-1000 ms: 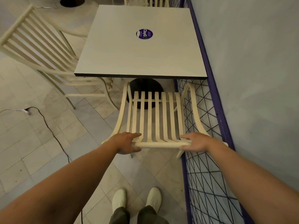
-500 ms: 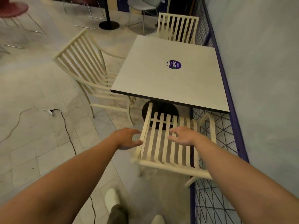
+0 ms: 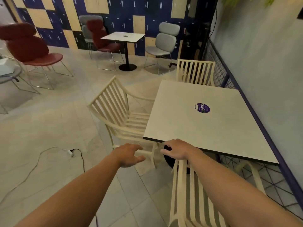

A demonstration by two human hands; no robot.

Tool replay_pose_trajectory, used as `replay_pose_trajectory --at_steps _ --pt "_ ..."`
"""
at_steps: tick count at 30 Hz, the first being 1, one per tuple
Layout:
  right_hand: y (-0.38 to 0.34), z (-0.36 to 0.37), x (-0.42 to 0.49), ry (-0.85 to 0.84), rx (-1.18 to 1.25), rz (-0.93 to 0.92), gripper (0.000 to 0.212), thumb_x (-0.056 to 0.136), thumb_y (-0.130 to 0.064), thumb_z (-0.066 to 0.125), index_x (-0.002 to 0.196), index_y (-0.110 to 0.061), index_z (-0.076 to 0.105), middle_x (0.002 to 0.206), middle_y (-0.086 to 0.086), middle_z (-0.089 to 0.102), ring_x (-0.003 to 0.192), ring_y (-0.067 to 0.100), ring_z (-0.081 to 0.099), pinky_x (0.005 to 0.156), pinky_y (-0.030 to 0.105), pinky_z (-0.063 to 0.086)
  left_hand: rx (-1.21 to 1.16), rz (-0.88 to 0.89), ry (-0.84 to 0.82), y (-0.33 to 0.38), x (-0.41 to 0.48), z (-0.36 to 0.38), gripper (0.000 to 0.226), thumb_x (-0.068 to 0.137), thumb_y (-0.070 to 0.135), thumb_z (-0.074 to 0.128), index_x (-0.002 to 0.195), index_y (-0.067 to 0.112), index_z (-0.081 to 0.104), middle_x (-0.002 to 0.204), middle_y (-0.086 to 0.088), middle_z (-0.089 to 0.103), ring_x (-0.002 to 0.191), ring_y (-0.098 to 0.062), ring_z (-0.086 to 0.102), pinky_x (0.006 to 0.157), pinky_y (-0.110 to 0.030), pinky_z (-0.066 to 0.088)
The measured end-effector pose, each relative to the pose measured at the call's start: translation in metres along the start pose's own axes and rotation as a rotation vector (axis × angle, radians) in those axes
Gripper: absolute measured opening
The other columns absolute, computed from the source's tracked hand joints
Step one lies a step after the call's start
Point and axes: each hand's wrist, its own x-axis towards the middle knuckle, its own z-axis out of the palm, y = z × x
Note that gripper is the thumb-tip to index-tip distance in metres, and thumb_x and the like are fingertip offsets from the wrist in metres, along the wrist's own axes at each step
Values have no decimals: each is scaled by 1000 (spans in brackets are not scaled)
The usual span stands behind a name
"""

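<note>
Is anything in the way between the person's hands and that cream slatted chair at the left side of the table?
Nothing visible does. The left hand and right hand hang open in the air just short of the side chair and its lower frame. The table corner sits beside the right hand, not across the path.

Dim warm indoor light, soft motion blur, wide-angle bending at edges

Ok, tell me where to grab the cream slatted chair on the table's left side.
On that chair, probably grip the top rail from behind, the side away from the table: it is a bare continuous bar leaning outward, and the seat faces the table.
</note>
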Motion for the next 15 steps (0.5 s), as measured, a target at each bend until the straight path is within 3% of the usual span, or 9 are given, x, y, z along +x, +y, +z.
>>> replay_pose_trajectory --at_steps 8,15 --pt "-31 -39 83 49 17 1 65 95 -60 43 150 -26 37 155 -2 38 140 20 36 112 38 32 36 25 46 -54 59 -67 65 91 68 49 147 35 43 151 3 47 137 -20 43 109 -39 39" --pt "-29 -72 175 79 82 58 64 96 -59 43 151 -25 36 155 1 39 140 22 36 112 39 32 92 92 3 -95 167 -114 66 92 68 48 147 33 44 150 3 48 135 -20 45 108 -37 38"
